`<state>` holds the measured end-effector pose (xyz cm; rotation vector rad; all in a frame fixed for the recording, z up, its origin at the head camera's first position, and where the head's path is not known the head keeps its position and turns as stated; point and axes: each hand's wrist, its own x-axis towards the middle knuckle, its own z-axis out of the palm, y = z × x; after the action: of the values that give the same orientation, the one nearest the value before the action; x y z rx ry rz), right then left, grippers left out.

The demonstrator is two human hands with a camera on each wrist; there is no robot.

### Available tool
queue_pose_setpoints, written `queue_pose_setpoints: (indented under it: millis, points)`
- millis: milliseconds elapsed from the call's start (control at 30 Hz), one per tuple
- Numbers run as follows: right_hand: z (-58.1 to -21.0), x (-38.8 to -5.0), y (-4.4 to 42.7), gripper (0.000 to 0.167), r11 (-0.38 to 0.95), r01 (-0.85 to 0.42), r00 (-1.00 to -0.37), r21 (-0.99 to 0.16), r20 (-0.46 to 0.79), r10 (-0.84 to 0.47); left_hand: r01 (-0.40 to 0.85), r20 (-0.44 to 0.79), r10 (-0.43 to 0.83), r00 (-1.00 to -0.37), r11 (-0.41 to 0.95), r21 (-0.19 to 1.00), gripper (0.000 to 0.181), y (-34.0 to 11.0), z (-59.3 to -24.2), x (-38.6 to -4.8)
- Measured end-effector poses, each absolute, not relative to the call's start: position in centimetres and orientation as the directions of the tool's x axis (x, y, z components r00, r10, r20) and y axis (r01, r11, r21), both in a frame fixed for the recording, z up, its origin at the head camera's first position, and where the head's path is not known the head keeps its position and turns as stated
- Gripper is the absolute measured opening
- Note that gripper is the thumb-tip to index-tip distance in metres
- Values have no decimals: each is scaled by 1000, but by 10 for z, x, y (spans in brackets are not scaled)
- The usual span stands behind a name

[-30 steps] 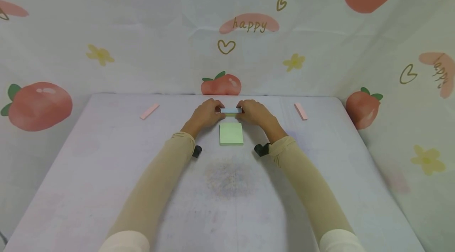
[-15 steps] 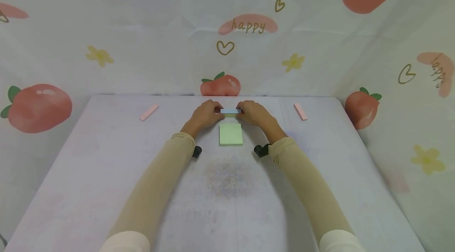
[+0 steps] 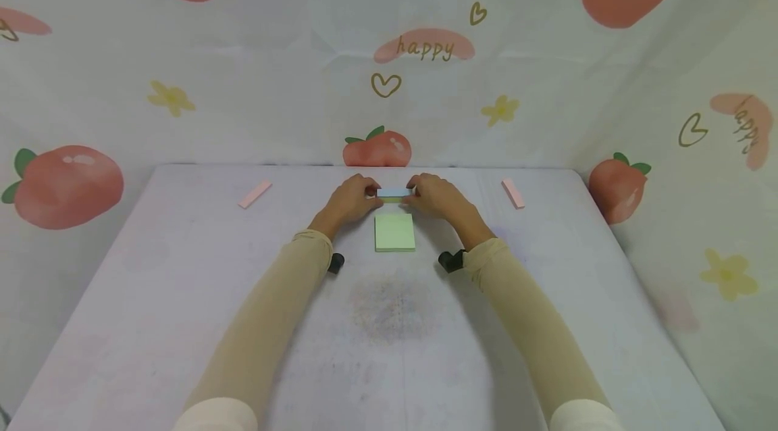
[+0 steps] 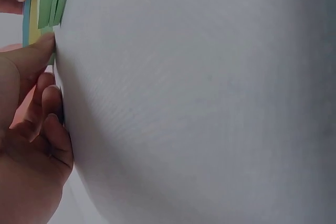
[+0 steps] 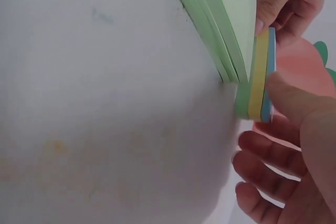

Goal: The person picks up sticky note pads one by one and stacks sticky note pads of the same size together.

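A small stack of narrow sticky-note strips lies at the back middle of the table. Its blue strip [image 3: 394,192] is on top, a yellow strip [image 5: 257,77] in the middle and a green strip [image 5: 242,100] at the bottom. My left hand [image 3: 352,198] pinches the stack's left end, its thumb low on the near side. At the right end my right hand [image 3: 439,198] pinches the stack, with its other fingers loosely curled in the right wrist view. Just in front of the stack sits a square light-green sticky-note pad [image 3: 395,233], made of layers and touched by neither hand.
Two pink strips lie apart on the white table [image 3: 389,363]: one pink strip [image 3: 255,194] at back left, another pink strip [image 3: 513,193] at back right. A fruit-printed cloth [image 3: 273,80] hangs behind. Dark wrist cameras [image 3: 452,261] sit under the sleeves.
Both hands stay at the strip stack; the right hand and wrist have shifted very slightly right. The head view has tilted up a little. The green pad and pink strips have not moved.
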<state>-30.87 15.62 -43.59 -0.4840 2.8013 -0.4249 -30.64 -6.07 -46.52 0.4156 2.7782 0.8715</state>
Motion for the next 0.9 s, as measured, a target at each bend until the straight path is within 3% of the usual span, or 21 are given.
queue_pose_setpoints:
  millis: [400, 900]
  points:
    - [-436, -300, 179, 72, 946, -268, -951, -184, -105, -290, 194, -120, 331, -936, 768, 610, 38, -63, -466, -306]
    - [-443, -290, 232, 88, 982, -105, -965, -160, -221, -139, 172, -138, 324, -936, 763, 624, 37, -62, -471, -307]
